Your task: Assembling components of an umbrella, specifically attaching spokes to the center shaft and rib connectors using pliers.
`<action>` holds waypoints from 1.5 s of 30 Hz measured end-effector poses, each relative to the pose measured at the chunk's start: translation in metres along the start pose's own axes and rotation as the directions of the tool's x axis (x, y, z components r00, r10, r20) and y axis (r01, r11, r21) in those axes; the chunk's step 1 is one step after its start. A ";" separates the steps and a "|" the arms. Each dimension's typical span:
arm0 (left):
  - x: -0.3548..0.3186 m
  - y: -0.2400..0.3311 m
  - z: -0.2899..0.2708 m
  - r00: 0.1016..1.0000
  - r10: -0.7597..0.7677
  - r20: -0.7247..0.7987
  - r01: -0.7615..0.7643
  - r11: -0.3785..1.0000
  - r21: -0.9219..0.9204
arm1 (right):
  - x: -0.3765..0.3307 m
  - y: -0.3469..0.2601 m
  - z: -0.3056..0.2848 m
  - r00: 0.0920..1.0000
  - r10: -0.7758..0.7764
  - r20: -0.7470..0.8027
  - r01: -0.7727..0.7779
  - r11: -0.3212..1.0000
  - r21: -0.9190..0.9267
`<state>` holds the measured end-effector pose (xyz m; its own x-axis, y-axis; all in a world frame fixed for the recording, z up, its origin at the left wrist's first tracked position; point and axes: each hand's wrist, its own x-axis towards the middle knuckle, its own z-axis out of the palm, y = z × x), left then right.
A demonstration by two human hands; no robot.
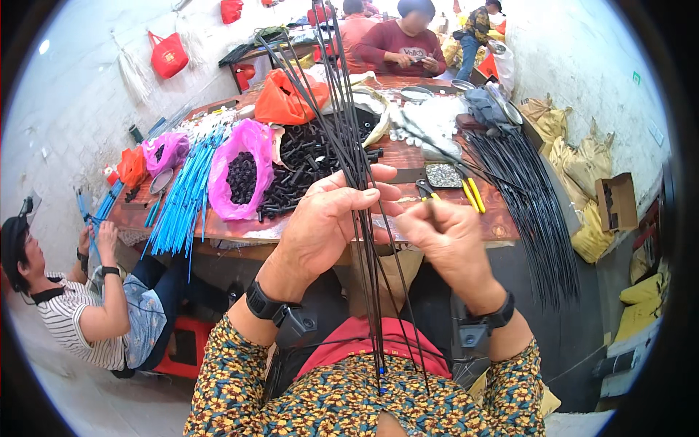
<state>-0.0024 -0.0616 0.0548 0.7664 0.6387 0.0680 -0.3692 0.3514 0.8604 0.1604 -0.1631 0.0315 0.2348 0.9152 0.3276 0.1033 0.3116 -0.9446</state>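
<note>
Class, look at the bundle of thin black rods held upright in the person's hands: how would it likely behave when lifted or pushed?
The thin black rods look springy rather than floppy: they stand tall above the left hand yet fan apart. They seem light, since a loose grip holds many. Probably apt to slip; the right hand pinches beside them.

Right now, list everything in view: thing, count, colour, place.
thin rods: one bundle, black, upright in the left hand
blue rods: many, blue, table's left edge
pink bag: one, pink, holding dark pieces, left of centre
black plastic parts: a heap, black, table centre
orange bag: one, orange, behind the heap
loose black rods: many, black, hanging over the table's right end
pliers: yellow handles, count unclear, by a tray
table: one, brown wood
seated people: one at left, one across the table
left hand: gripping the bundle
right hand: pinching beside the bundle
</note>
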 end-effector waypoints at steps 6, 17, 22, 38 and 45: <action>-0.001 0.002 -0.007 1.000 -0.017 -0.001 0.017 1.000 0.009 | 0.000 0.001 0.022 0.994 0.050 0.092 -0.064 0.986 0.151; -0.007 0.008 -0.014 1.000 0.000 0.031 -0.005 0.988 0.152 | 0.010 0.014 0.036 0.991 -0.055 0.126 0.058 0.998 -0.026; -0.009 0.011 -0.017 1.000 -0.014 0.021 0.011 0.990 0.140 | 0.010 0.012 0.037 0.980 0.012 0.199 -0.042 0.988 0.146; -0.019 0.010 -0.019 1.000 -0.014 -0.022 0.017 0.991 0.135 | -0.002 -0.003 0.030 0.991 0.046 0.129 -0.082 0.954 0.287; -0.021 0.007 -0.022 0.997 -0.002 0.078 0.004 1.000 -0.017 | 0.030 -0.039 -0.036 0.884 -0.265 -0.386 0.319 0.944 0.083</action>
<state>-0.0328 -0.0573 0.0478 0.8060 0.5825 0.1053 -0.3755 0.3656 0.8517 0.1980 -0.1566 0.0793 0.5532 0.6274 0.5480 0.0920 0.6078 -0.7887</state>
